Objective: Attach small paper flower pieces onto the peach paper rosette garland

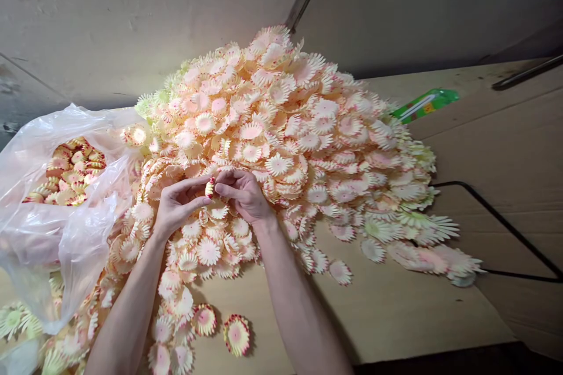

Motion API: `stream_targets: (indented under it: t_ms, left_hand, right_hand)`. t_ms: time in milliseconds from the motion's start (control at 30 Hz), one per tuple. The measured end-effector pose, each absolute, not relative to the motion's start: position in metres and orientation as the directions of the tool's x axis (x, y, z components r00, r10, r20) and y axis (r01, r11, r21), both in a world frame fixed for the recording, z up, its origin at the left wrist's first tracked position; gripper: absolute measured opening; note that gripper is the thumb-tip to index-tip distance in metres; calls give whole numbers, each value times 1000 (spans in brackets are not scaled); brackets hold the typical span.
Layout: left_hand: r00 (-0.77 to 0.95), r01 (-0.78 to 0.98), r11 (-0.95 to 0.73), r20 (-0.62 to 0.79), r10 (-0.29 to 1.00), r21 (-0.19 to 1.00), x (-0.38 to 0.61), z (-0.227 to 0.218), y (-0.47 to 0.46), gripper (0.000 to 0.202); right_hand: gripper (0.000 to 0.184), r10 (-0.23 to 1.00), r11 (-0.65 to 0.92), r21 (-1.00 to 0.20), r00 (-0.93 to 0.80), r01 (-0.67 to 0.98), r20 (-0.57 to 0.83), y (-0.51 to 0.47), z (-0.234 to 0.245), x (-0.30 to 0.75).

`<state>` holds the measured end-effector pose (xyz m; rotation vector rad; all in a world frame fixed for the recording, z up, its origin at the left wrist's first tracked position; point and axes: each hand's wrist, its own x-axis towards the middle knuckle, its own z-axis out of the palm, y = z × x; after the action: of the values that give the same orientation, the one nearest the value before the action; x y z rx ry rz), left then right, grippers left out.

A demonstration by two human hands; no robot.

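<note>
A small curled artificial flower petal piece (210,187), cream with red tips, is held upright between my hands in front of the pile. My left hand (178,202) pinches it between thumb and fingertips. From the other side my right hand (244,192) closes its thumb and bent fingers at the piece's edge; its fingertips are partly hidden. Behind and below both hands spreads a big heap of artificial flower petal pieces (281,111), pale pink and cream with serrated rims. Two cupped pieces with redder rims, one (204,320) and another (237,335), lie on the table nearer me.
A translucent plastic bag (83,246) at the left contains curled red-edged pieces (74,173). Behind the heap stands a grey wall (153,17). To the right are a green packet (424,104), a cardboard sheet (497,170) and a bent black rod (512,228) on the wooden table (396,316).
</note>
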<state>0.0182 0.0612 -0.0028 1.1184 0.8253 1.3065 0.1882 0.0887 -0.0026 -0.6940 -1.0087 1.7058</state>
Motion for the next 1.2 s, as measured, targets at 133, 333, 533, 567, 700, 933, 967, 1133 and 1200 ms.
stream_targets:
  t_ms: [133,333,533,567,700,933,967,1133,1200]
  left_hand:
    - [138,-350,-93,150,979,932,19,-5,62,45]
    - [142,-296,-155,204,969,942,18,-1,62,45]
    - [77,-306,-116,146,986,945,19,1,61,43]
    - [63,-306,-94,119,991,947,19,1,60,46]
    - [13,-231,-70,75,997,970,19,2,60,39]
    - [-10,-172,-104,104,995,980,19,3,61,36]
    - [-5,-172,-105,106,994,979,19,3,61,36]
    - [16,-159,-93,97,995,983,18,3,61,35]
    - [9,-149,-91,94,996,985,18,3,61,35]
  right_hand:
    - [12,936,-171,-868,-353,-466,5,89,-3,188]
    - [16,935,-198,-874,-354,-444,-32,89,-1,188]
    - [14,930,-199,-870,-367,-452,-23,87,4,187]
    - [14,931,-194,-872,-365,-450,-18,87,4,187]
    - [16,938,-188,-878,-346,-439,-28,88,5,187]
    - [18,929,-222,-866,-367,-448,-49,86,5,187]
    - [18,928,-226,-865,-369,-449,-51,86,5,187]
    - [18,922,-240,-851,-384,-467,-49,87,4,187]
    - [18,918,-244,-849,-394,-469,-47,87,4,188]
